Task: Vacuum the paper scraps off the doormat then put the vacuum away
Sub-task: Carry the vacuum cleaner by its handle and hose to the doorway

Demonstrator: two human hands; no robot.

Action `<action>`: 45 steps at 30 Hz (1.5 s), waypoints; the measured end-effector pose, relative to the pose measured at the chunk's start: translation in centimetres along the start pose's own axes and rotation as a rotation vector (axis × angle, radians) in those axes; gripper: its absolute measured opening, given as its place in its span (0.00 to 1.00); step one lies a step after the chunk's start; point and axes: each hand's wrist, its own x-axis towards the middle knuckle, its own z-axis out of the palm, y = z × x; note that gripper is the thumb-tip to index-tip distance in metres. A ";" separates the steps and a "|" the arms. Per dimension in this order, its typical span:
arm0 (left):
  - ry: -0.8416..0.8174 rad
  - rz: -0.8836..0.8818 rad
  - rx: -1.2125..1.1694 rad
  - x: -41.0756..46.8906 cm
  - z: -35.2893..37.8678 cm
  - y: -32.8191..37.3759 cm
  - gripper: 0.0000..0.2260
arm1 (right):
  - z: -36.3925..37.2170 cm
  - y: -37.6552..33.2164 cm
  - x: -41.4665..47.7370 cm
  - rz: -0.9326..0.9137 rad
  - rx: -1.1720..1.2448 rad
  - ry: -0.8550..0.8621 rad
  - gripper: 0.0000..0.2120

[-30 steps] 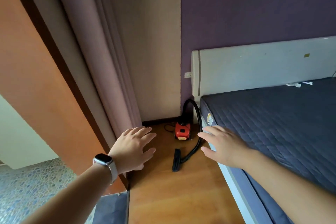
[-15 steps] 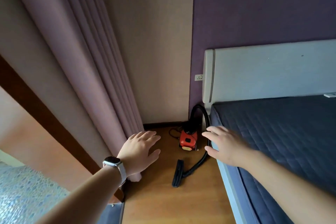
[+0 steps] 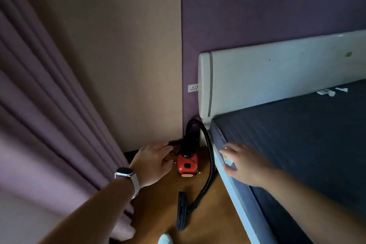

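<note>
A small red vacuum [image 3: 187, 166] stands on the wooden floor in the corner between the wall and the bed. Its black hose [image 3: 209, 156] arches up, runs down along the bed frame and ends in a flat black nozzle [image 3: 182, 211] lying on the floor. My left hand [image 3: 153, 163], with a watch on the wrist, hovers open just left of the vacuum, fingers spread. My right hand [image 3: 244, 164] is open above the bed's edge, right of the hose. Neither hand holds anything. No doormat or paper scraps are in view.
A mauve curtain [image 3: 49, 125] hangs along the left. The bed with dark blue mattress [image 3: 297, 144] and white headboard [image 3: 277, 77] fills the right. A wall socket [image 3: 192, 87] sits beside the headboard. The floor strip between curtain and bed is narrow. A sock-clad toe [image 3: 165, 239] shows at the bottom.
I have moved closer to the corner. Both hands have reached forward, the left one now beside the vacuum. The doorway and tiled floor have left the view.
</note>
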 end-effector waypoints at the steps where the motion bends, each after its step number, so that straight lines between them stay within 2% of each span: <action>1: -0.016 0.020 -0.016 1.8 0.2 -1.3 0.22 | 0.1 0.2 1.4 0.015 0.006 -0.005 0.28; 8: -0.112 0.133 -0.073 12.2 2.5 -8.2 0.25 | -0.4 0.3 9.2 0.090 0.056 0.048 0.22; 17: -0.213 0.054 -0.151 20.9 7.4 -9.9 0.24 | 3.1 5.9 16.9 0.131 0.132 -0.016 0.27; 21: -0.261 -0.085 -0.240 25.0 9.9 -9.1 0.23 | 6.2 9.9 21.8 0.145 0.247 -0.048 0.25; 26: -0.344 -0.443 -0.566 30.2 14.0 -7.4 0.20 | 10.5 15.1 27.5 0.257 0.400 -0.118 0.24; 28: -0.349 -0.581 -0.704 32.0 16.1 -7.2 0.18 | 12.2 16.9 29.9 0.319 0.432 -0.167 0.25; 31: -0.385 -0.684 -0.775 34.6 20.0 -7.6 0.17 | 15.5 19.2 32.5 0.378 0.455 -0.254 0.26; 35: -0.494 -0.674 -0.764 38.4 26.0 -9.9 0.17 | 21.1 20.9 35.2 0.400 0.437 -0.327 0.26; 40: -0.594 -0.642 -0.732 41.4 35.2 -13.1 0.19 | 29.8 20.7 38.5 0.563 0.524 -0.383 0.29; 43: -0.668 -0.613 -0.711 42.0 41.4 -14.4 0.23 | 34.7 20.1 40.7 0.632 0.598 -0.377 0.29; 45: -0.690 -0.613 -0.723 42.3 45.3 -15.1 0.25 | 37.5 20.2 42.4 0.679 0.644 -0.322 0.27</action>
